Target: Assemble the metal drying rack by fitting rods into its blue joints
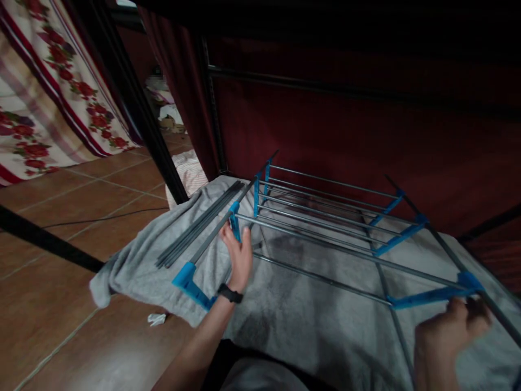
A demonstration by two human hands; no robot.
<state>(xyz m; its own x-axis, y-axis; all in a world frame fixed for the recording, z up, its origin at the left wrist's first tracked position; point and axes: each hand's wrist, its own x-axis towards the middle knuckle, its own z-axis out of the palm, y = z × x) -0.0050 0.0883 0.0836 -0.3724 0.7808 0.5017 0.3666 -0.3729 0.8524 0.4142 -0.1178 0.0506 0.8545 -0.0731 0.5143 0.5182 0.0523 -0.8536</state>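
Observation:
A partly built rack of thin grey metal tubes [321,238] and blue plastic brackets stands on a grey blanket [285,326]. At its left end, my left hand [239,258] is closed around a blue bracket [234,212], thumb on one side and fingers on the other. Another blue bracket [189,279] lies lower on the same side tube. On the right, my right hand [448,328], somewhat blurred, has its fingers curled under a long blue bracket [437,296]. Part of that grip is hidden.
Several loose grey tubes [199,225] lie together on the blanket at left. Black frame posts [138,108] rise beside it, with a dark red curtain [325,130] behind. A cable [106,219] and a small white scrap [157,319] are on the tiled floor.

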